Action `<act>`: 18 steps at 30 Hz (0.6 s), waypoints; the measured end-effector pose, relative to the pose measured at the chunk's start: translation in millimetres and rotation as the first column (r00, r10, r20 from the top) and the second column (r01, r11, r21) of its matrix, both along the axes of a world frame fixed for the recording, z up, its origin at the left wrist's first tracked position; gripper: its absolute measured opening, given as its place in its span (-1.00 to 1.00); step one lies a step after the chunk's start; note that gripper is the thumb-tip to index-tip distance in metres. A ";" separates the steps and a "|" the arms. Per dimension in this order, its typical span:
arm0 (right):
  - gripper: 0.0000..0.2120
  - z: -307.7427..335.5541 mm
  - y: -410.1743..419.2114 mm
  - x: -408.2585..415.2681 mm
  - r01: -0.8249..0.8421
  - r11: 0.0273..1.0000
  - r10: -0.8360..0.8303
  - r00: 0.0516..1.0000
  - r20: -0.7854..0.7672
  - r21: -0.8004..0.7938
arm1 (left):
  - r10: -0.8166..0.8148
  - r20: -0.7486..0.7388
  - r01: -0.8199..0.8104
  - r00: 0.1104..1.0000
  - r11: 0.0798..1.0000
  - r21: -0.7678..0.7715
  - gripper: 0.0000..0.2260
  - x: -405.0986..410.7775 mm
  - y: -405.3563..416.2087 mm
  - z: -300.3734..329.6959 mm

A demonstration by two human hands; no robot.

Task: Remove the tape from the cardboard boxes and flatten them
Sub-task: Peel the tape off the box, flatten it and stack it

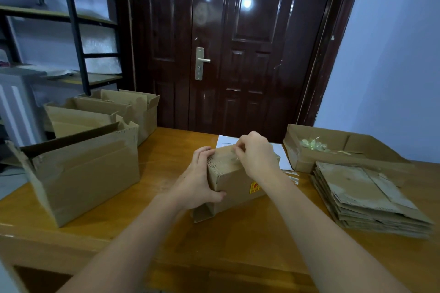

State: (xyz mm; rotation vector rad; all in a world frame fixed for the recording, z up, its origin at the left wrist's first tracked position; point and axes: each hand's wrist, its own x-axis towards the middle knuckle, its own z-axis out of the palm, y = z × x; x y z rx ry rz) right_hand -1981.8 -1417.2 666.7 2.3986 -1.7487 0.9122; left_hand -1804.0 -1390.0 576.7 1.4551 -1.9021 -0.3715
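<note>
A small brown cardboard box (234,184) with a red and yellow sticker stands tilted on the wooden table (162,157) in front of me. My left hand (198,181) grips its left side, thumb wrapped under the near edge. My right hand (256,156) sits on the box's top, its fingertips pinching at the clear tape (226,162) that runs along the top seam. Whether the tape end is lifted is hard to tell.
A large open box (83,173) stands at the left, with more open boxes (107,112) behind it. A stack of flattened cardboard (366,195) lies at the right. Behind it an open flat box (345,150) holds crumpled tape. White paper (281,152) lies under the small box.
</note>
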 end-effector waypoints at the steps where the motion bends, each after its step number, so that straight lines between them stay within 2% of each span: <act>1: -0.82 -1.8 0.3 -0.4 -0.018 0.999 0.017 0.999 -0.039 -0.031 | 0.000 0.001 0.000 1.000 1.000 -0.002 0.07 -0.2 0.8 -0.4; 4: -0.83 -8.4 0.4 2.6 -0.130 0.989 0.134 0.989 -0.064 0.066 | 0.007 0.004 -0.007 1.000 1.000 -0.002 0.07 -0.5 1.9 -0.7; 7: -0.78 -8.5 -3.0 1.0 -0.197 0.952 0.163 0.974 0.158 0.236 | 0.020 -0.004 -0.020 1.000 1.000 -0.011 0.07 -0.8 1.5 -2.1; 8: -0.74 -10.1 -3.7 0.4 -0.221 0.942 0.156 0.954 0.255 0.251 | 0.022 0.002 -0.022 1.000 1.000 -0.013 0.08 -0.8 1.6 -2.5; 10: -0.77 -13.3 -5.6 -0.5 -0.194 0.953 0.112 0.939 0.324 0.233 | 0.021 0.009 -0.021 1.000 1.000 -0.016 0.08 -0.7 0.8 -3.3; 12: -0.61 -18.9 -6.8 -1.3 -0.079 0.979 0.022 0.957 0.290 0.186 | 0.016 0.010 -0.016 1.000 1.000 -0.013 0.06 -0.6 0.7 -3.6; 13: -0.60 -20.0 -6.8 -1.1 -0.019 0.985 -0.026 0.968 0.251 0.173 | 0.014 0.008 -0.014 1.000 1.000 -0.015 0.05 -0.6 1.2 -3.5; 16: -0.73 -22.3 -6.4 4.1 0.066 0.987 -0.076 0.995 0.067 0.143 | 0.004 0.000 -0.004 1.000 1.000 -0.012 0.04 -1.0 3.9 -2.3; 18: -0.78 -21.7 -4.5 6.3 0.092 0.995 -0.090 0.994 -0.064 0.041 | -0.006 -0.002 0.006 1.000 1.000 -0.010 0.04 -0.9 4.4 -0.6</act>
